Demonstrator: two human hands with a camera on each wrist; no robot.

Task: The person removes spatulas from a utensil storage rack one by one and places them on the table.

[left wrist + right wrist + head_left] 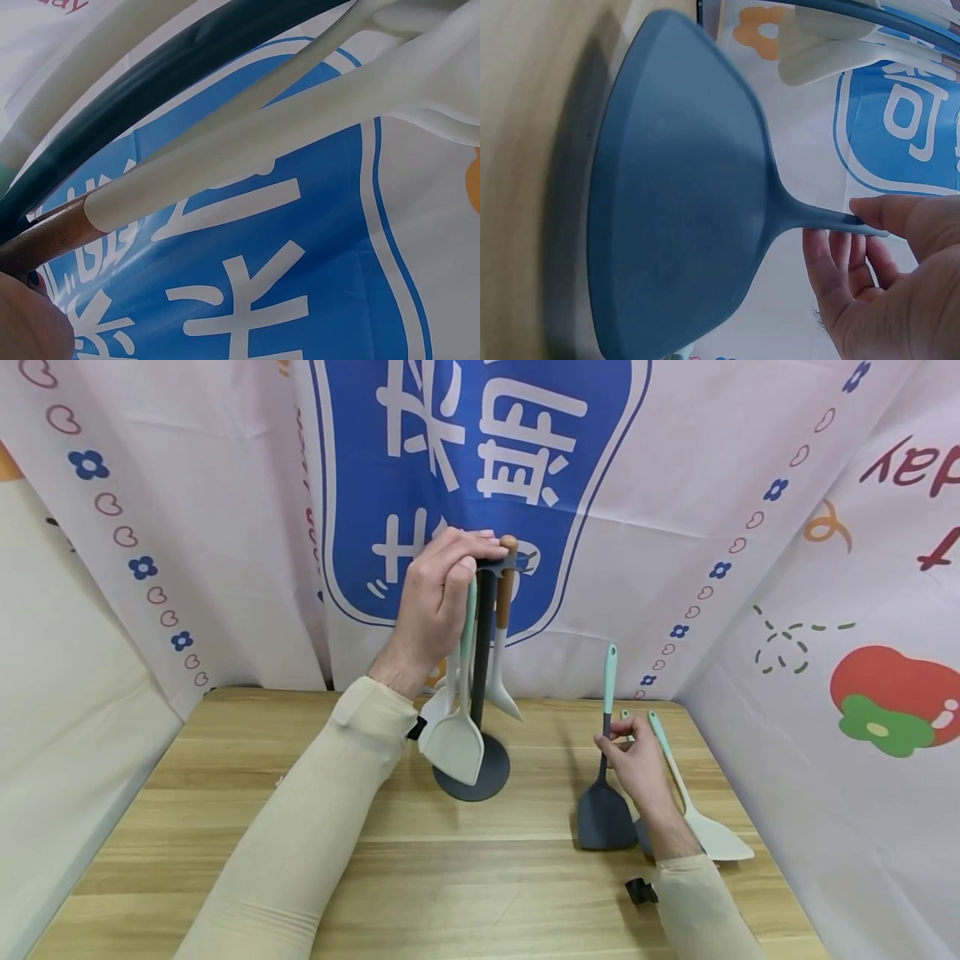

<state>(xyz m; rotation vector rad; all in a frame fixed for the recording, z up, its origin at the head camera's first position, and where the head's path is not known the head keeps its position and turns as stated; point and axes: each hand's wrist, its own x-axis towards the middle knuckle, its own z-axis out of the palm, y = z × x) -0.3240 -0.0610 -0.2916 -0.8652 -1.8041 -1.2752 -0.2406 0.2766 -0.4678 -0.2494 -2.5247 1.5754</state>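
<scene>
The dark, mint-handled turner (606, 818) sits over on the right, probably light and a bit flexy; the right hand (641, 768) pinches its shaft, decent spot imo. The left hand (441, 585) rests, fingers together, atop the utensil stand (495, 768) farther left.

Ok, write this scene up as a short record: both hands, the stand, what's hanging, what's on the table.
Left hand: rests on the stand's top
Right hand: pinches the dark spatula by its shaft, mint handle up
Stand: upright, round base
Hanging: pale mint-handled spatula, wooden-handled utensil, others partly hidden
Table: pale turner beside right hand
</scene>
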